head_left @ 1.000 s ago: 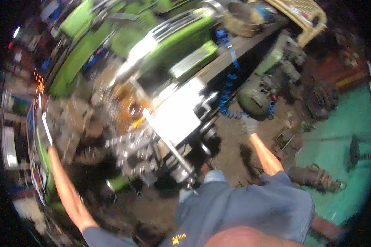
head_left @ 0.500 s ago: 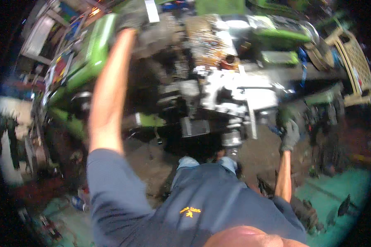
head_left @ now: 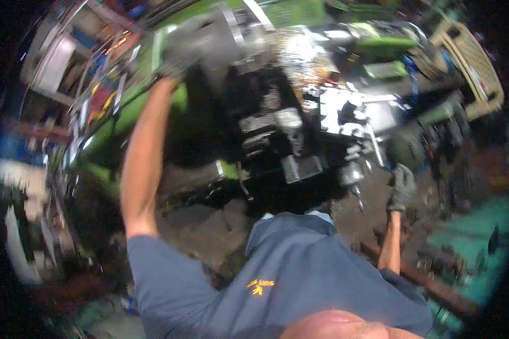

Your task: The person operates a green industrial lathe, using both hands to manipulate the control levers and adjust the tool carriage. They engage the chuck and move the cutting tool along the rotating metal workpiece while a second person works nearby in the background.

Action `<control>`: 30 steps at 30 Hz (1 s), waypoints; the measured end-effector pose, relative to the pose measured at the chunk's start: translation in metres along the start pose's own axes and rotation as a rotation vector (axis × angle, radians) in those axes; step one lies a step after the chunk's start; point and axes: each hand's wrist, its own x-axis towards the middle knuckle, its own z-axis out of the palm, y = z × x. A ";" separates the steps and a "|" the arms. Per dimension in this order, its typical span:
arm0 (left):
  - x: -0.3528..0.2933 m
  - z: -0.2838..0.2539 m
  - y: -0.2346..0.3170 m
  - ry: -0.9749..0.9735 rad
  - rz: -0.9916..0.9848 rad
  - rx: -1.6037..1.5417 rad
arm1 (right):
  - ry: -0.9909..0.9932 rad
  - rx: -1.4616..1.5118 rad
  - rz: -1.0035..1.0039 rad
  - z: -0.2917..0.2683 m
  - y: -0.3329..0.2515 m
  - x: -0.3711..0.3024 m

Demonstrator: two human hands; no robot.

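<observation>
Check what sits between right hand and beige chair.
Dark green machinery lies between the right hand and the beige chair, blurred, in the head view.

From where I stand, the shirt point(head_left: 314, 254) is a dark slate blue, plain but for a small orange print point(head_left: 260, 286) on the chest. The right hand point(head_left: 402, 185) shows mottled grey, as if gloved. The machine point(head_left: 387, 43) wears bright green, with a patch of metal point(head_left: 300, 53) streaked silver and amber. Beyond, a chair point(head_left: 473, 65) is cream with a lattice pattern, sparks point(head_left: 119, 41) glow orange, and the floor point(head_left: 485, 274) runs teal.
</observation>
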 end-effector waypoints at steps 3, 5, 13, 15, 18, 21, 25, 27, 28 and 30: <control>-0.023 -0.019 0.035 0.023 -0.156 0.052 | 0.084 0.140 0.205 -0.004 0.002 -0.034; -0.027 -0.010 0.050 0.001 -0.234 0.071 | 0.117 0.177 0.309 -0.005 0.009 -0.048; 0.057 0.046 0.017 0.085 -0.155 0.176 | -0.009 -0.056 -0.043 0.013 -0.058 0.032; 0.082 0.071 0.021 0.092 -0.204 0.196 | -0.033 -0.118 -0.107 0.017 -0.059 0.072; 0.103 0.095 0.000 0.085 -0.224 0.202 | -0.039 -0.207 -0.211 0.031 -0.060 0.144; 0.110 0.097 -0.026 0.022 -0.293 0.088 | -0.071 -0.284 -0.279 0.052 -0.056 0.225; 0.116 0.111 -0.015 -0.023 -0.394 -0.112 | -0.152 -0.398 -0.275 0.082 -0.055 0.332; 0.100 0.093 -0.053 0.027 -0.140 0.129 | -0.144 -0.378 -0.289 0.118 -0.076 0.371; 0.108 0.106 -0.041 -0.001 -0.357 -0.138 | -0.067 -0.425 -0.346 0.124 -0.067 0.397; 0.091 0.090 -0.064 0.142 -0.258 -0.176 | -0.083 -0.452 -0.382 0.163 -0.075 0.449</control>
